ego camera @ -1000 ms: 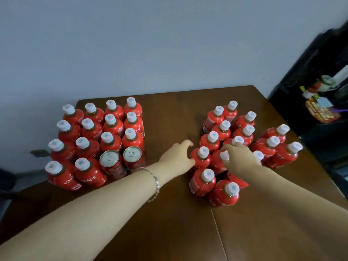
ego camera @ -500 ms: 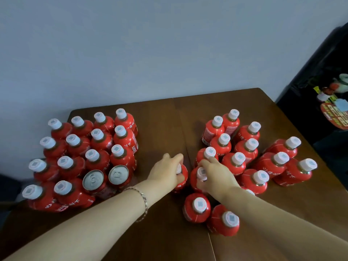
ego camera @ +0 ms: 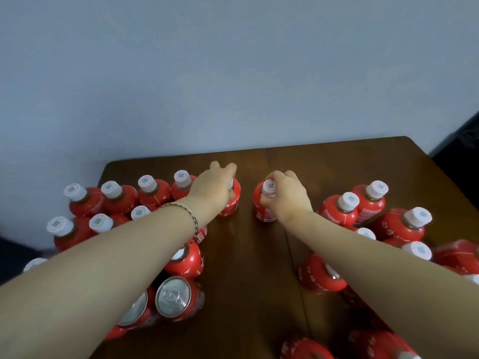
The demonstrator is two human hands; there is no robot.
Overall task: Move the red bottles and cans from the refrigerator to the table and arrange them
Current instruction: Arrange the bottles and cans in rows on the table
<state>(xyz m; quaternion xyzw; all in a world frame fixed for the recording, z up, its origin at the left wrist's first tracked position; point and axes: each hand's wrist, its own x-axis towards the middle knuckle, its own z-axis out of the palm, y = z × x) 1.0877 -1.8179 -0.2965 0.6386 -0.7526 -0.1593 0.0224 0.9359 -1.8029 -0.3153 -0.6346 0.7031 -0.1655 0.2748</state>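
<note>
On the brown table (ego camera: 337,161) stand two groups of red bottles with white caps. My left hand (ego camera: 215,186) grips the neck of one red bottle (ego camera: 232,203) at the far right end of the left group's back row. My right hand (ego camera: 285,196) grips another red bottle (ego camera: 261,203) by its cap, just to the right, with a small gap between the two. The left group (ego camera: 114,200) is neat rows, with two silver-topped red cans (ego camera: 172,297) at its near end. The right group (ego camera: 363,203) is looser, partly hidden by my right forearm.
A pale blue wall rises behind the table's far edge. Something dark stands past the table's right edge (ego camera: 464,141). A bare strip of tabletop (ego camera: 248,281) runs between the two groups, from the held bottles toward me.
Both hands took a bottle each from the right cluster and carried them away from me to the back of the table, next to the left group's far row. The camera tilted and moved closer.
</note>
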